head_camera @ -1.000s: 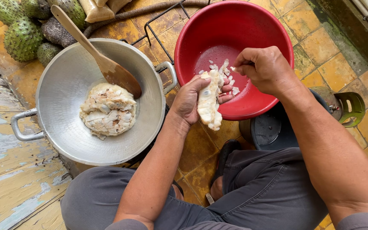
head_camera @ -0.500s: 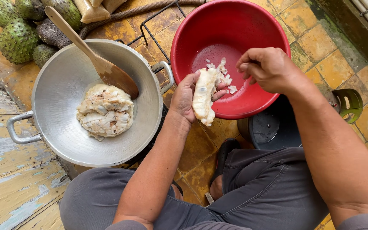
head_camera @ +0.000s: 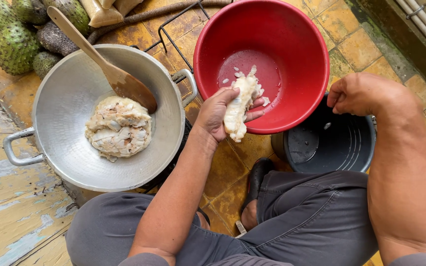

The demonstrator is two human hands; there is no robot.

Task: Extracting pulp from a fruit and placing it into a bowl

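**White pulp held at the red bowl's edge**

The left hand (head_camera: pixel 218 114) curls its fingers around a long strip of white, stringy fruit pulp (head_camera: pixel 239 106), just above the near rim of the round red plastic bowl (head_camera: pixel 292 29). The right hand (head_camera: pixel 358 93) hangs loosely closed over the dark grey plastic bucket (head_camera: pixel 341 148); I cannot tell what it pinches. A wide metal pan (head_camera: pixel 65 103) with a wooden spoon (head_camera: pixel 102 61) sits alongside.

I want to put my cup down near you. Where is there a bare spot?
Bare yellow floor tiles lie between the metal pan, the red bowl and the knee. More tiles show right of the red bowl. It is crowded by the green spiky fruits and the dark bucket.
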